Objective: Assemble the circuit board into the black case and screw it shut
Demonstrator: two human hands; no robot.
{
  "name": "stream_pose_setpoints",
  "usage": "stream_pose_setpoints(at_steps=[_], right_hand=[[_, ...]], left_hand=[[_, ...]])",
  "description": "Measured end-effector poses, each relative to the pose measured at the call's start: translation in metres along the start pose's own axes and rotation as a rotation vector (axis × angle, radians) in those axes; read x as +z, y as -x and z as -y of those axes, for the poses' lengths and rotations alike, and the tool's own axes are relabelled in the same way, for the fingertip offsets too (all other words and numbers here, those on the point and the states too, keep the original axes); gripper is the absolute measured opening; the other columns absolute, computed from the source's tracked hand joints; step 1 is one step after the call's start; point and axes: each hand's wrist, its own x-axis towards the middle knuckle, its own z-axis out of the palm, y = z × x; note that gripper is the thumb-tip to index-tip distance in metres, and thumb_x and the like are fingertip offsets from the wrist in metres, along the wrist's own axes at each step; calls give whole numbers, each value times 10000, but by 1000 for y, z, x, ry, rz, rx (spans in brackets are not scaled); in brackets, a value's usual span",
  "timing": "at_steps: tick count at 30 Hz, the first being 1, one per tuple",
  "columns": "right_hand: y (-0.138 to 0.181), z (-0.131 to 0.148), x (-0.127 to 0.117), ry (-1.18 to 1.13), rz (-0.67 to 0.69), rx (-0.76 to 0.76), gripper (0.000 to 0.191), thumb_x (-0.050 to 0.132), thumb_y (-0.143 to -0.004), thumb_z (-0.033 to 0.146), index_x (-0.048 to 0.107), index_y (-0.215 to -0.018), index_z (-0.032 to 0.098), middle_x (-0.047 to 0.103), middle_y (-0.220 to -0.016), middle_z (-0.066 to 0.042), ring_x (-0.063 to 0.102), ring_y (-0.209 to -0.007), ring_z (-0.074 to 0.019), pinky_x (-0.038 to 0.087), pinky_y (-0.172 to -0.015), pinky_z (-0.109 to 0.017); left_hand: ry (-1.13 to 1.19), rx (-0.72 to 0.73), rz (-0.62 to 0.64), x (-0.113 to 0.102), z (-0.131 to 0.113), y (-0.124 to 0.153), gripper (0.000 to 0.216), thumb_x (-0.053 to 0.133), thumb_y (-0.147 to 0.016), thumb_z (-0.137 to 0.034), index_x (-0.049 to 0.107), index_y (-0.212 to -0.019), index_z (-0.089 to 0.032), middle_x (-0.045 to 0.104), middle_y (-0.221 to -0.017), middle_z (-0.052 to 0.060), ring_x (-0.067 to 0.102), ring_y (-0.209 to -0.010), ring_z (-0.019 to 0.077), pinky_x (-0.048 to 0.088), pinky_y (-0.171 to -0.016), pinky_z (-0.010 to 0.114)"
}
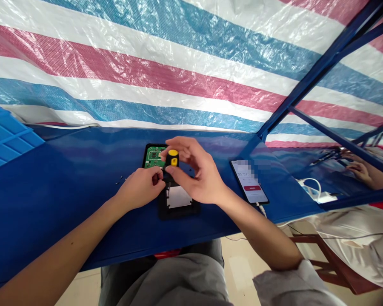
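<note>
Device [178,208] open, loose screws [119,180] left of it: you seem midway. Your right hand [198,178] grips the screwdriver [171,159]; your left hand [142,187] is pinched closed at its shaft.

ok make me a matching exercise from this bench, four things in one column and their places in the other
1 screwdriver
2 phone
3 blue crate
4 green circuit board

a far left on the table
b lying flat, screen lit
c inside the black case
d upright in the right hand

Pairs: 1-d, 2-b, 3-a, 4-c
</note>
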Motion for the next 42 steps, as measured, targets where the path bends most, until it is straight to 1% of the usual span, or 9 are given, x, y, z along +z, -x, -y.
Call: stream_pose_setpoints(at_steps=[3,8,11,14,18,25,30,37,42], right_hand=[[1,0,0,-3,20,9,349,435,-923,95,466,-1228,264,619,-1205,-69,609,-1174,-184,552,-978,-385],[0,-1,1,142,-56,-53,244,607,-895,204,567,-1129,257,624,-1149,-71,622,-1095,-208,563,-937,-392],[1,-1,1,72,3,12,354,496,-936,148,472,-1261,287,640,-1154,-57,640,-1078,-179,577,-910,-365],[1,0,0,68,25,-10,337,427,-927,92,487,-1214,258,617,-1221,-73,601,-1186,-186,550,-973,-381],[-1,-2,0,185,-43,-91,212,600,-887,189,588,-1094,233,592,-1157,-83,602,-1116,-212,545,-955,-383],[0,3,0,95,67,-9,402,451,-907,90,471,-1272,258,628,-1213,-63,616,-1137,-185,547,-949,-370],[-1,-1,2,180,-14,-56,237,652,-868,229,606,-1100,244,628,-1142,-68,626,-1076,-208,566,-915,-368],[3,-6,3,-14,3,133,344,590,-918,211,534,-1254,260,633,-1205,-61,647,-1041,-169,618,-728,-261],[8,-17,2,-70,-72,184,288,534,-945,237,509,-1231,250,624,-1112,-47,652,-962,-143,603,-774,-273]], left_hand=[[5,8,3,-1,0,0,127,505,-813,-274,493,-692,-237,603,-612,-19,558,-571,177,280,-510,281],[-9,-1,1,0,2,-1,176,489,-813,-270,466,-642,-237,588,-576,-2,549,-543,187,256,-493,295],[0,4,3,0,1,-1,139,506,-812,-290,495,-683,-238,598,-591,-11,563,-554,185,282,-499,287],[6,8,5,-1,-1,0,113,502,-812,-288,506,-708,-241,611,-620,-18,575,-584,186,301,-515,283],[-4,2,8,-1,0,0,138,490,-813,-275,504,-681,-238,614,-622,3,565,-572,193,277,-500,292],[2,-4,8,0,0,0,122,503,-808,-269,509,-690,-236,616,-617,-5,571,-568,188,292,-501,284],[4,7,14,0,1,0,102,485,-831,-268,579,-804,-238,682,-746,24,613,-639,207,308,-518,287],[22,-2,10,1,3,0,128,499,-817,-302,508,-704,-241,620,-629,-5,568,-577,190,299,-505,287],[41,-1,7,1,1,0,77,500,-794,-287,519,-730,-249,605,-625,-31,556,-588,177,332,-525,283]])
